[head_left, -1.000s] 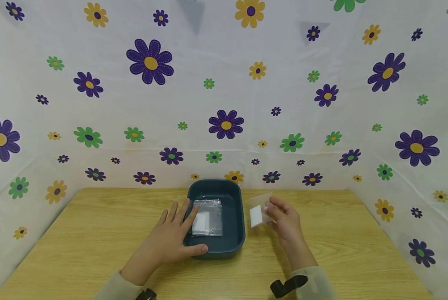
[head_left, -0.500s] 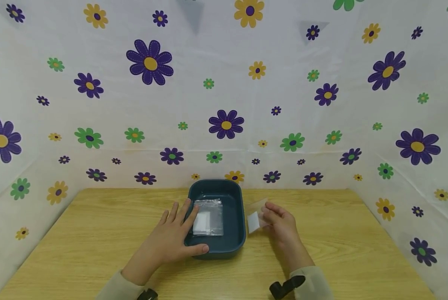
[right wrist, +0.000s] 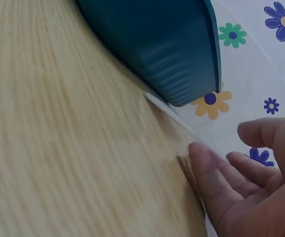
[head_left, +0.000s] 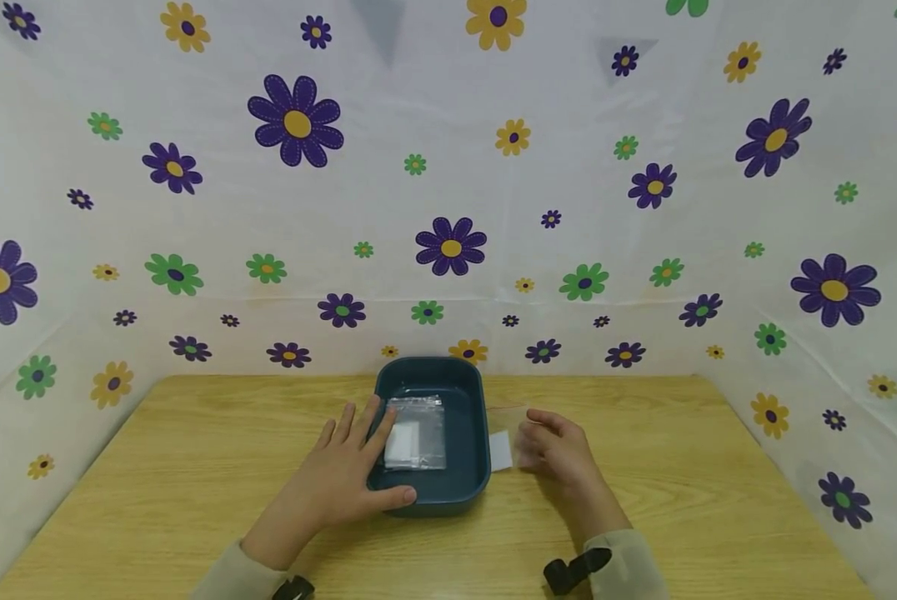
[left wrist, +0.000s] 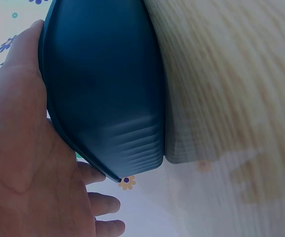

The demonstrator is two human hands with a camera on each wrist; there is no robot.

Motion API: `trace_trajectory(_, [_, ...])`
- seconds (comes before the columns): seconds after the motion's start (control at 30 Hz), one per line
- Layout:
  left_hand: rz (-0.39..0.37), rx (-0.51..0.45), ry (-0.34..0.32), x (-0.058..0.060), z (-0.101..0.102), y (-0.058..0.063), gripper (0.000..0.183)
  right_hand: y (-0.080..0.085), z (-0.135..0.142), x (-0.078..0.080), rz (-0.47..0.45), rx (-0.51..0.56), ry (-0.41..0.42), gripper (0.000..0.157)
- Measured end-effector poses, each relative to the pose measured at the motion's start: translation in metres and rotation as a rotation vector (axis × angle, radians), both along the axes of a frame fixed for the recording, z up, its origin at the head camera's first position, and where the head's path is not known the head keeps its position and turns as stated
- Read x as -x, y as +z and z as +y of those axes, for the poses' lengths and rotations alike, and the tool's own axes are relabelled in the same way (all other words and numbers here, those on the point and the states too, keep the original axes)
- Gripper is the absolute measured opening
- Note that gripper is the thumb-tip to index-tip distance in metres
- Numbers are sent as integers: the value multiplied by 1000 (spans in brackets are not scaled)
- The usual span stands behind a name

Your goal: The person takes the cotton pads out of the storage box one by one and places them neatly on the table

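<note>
A dark teal bin (head_left: 468, 417) stands on the table. Inside it lie clear zip bags (head_left: 432, 433) with a white piece showing through, partly under my left fingers in the head view. My left hand (head_left: 347, 479) rests on the bin's left rim, fingers spread and straight, thumb over the near edge. Right of the bin, a clear bag with a white square (head_left: 500, 451) in it lies low at the table, its left end close to the bin's side. My right hand (head_left: 564, 454) is at the bag's right end; in the right wrist view its thumb stands apart from the fingers.
The wood-grain table (head_left: 216, 475) extends to both sides of the bin. A white cloth with printed flowers (head_left: 448, 183) hangs behind and at both sides. A black strap device (head_left: 578, 571) sits on the right wrist.
The bag at my right hand has come down and left, from tilted in the air to low beside the bin. My right hand moved slightly left with it. The left hand stays put.
</note>
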State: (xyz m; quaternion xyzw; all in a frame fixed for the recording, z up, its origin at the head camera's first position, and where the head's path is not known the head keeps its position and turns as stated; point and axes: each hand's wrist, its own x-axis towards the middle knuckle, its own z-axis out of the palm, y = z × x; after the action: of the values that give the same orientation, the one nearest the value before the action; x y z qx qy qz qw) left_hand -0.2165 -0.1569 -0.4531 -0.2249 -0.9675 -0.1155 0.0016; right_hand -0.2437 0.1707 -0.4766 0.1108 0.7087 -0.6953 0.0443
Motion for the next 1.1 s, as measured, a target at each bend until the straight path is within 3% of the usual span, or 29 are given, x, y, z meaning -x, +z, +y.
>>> trace_trajectory(0.2, [6,0,2,-1,0,5,112,6,4,-1,35,-138,75,41])
trace_trajectory(0.53, [10,6,0,-1,-1,5,113,18,4,-7,60,-450,96,36])
trace_trajectory(0.67, [12,10,4,-1,-2,3,114,19,4,-8,89,-517,109,36])
trace_trajectory(0.9, [34,9,-3,-2,-2,0,115,20,5,-11,119,-546,100,35])
trace_trajectory(1.1, [25,6,-4,-1,-1,0,114,19,6,-9,111,-462,92,34])
